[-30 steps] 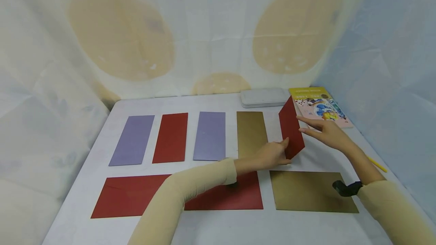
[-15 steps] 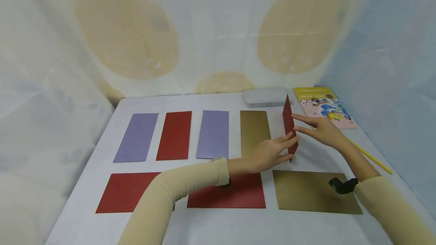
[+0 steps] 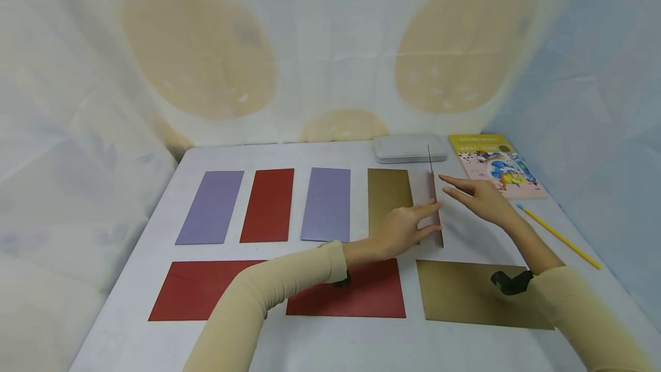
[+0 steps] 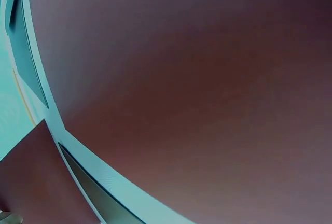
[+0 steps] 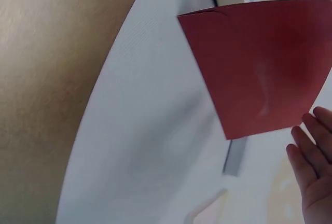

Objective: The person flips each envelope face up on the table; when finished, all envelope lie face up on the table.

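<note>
A red paper envelope (image 3: 435, 200) stands on its edge at the table's right side, almost edge-on in the head view. Its broad face (image 5: 259, 73) shows in the right wrist view, with a thin fold along one edge. My left hand (image 3: 403, 231) reaches to its left side, fingers extended and touching it. One fingertip (image 4: 10, 218) lies over the envelope (image 4: 41, 182) in the left wrist view. On the right side my right hand (image 3: 482, 200) holds its index finger and thumb apart; in the right wrist view its fingers (image 5: 311, 151) lie close to the envelope's corner.
Purple (image 3: 209, 207), red (image 3: 267, 205), purple (image 3: 326, 204) and gold (image 3: 388, 197) rectangles lie in a back row. Large red (image 3: 198, 289), red (image 3: 356, 297) and gold (image 3: 480, 294) ones lie in front. Behind are a grey case (image 3: 408, 149), booklet (image 3: 496, 165) and pencil (image 3: 560, 237).
The envelope has turned from showing its red face to nearly edge-on, shifting slightly left. My left fingers have straightened from a grip on its near corner. The pencil has come further into view.
</note>
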`<state>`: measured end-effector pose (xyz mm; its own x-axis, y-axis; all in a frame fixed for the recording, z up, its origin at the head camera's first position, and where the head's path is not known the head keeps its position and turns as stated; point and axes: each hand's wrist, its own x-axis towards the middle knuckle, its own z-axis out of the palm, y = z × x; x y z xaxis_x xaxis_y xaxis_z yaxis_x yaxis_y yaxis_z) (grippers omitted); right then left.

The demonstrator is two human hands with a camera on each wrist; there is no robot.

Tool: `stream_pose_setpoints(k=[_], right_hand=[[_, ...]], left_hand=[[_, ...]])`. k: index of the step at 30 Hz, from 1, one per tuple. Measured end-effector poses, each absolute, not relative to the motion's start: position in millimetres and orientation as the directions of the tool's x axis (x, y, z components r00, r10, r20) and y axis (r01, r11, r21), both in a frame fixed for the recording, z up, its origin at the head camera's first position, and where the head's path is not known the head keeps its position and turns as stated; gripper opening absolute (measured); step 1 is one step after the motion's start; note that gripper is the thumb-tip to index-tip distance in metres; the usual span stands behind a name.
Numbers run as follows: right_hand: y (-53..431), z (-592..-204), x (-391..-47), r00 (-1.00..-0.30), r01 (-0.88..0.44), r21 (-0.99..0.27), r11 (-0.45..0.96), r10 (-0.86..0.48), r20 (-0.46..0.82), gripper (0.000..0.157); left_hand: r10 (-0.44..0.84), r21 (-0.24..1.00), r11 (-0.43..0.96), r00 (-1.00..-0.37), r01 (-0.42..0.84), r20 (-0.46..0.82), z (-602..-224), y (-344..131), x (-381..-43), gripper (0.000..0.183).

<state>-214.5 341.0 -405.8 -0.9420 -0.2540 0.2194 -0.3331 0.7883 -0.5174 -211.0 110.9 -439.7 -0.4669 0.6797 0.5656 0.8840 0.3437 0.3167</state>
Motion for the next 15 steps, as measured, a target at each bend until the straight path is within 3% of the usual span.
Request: stream_pose_setpoints(k=[7, 15], right_hand=[[354, -418, -220, -0.967, -0.228, -0.497, 0.837, -0.255, 0.016, 0.050], [357, -432, -217, -0.945, -0.243, -0.489, 0.838, -0.319, -0.077, 0.053]], left_hand=[[0.655, 0.354, 0.321, -0.476, 0.879, 0.588, -446, 103, -217, 0.040], [0.707, 0.379, 0.407, -0.549, 0.831, 0.444, -450, 97, -219, 0.040]])
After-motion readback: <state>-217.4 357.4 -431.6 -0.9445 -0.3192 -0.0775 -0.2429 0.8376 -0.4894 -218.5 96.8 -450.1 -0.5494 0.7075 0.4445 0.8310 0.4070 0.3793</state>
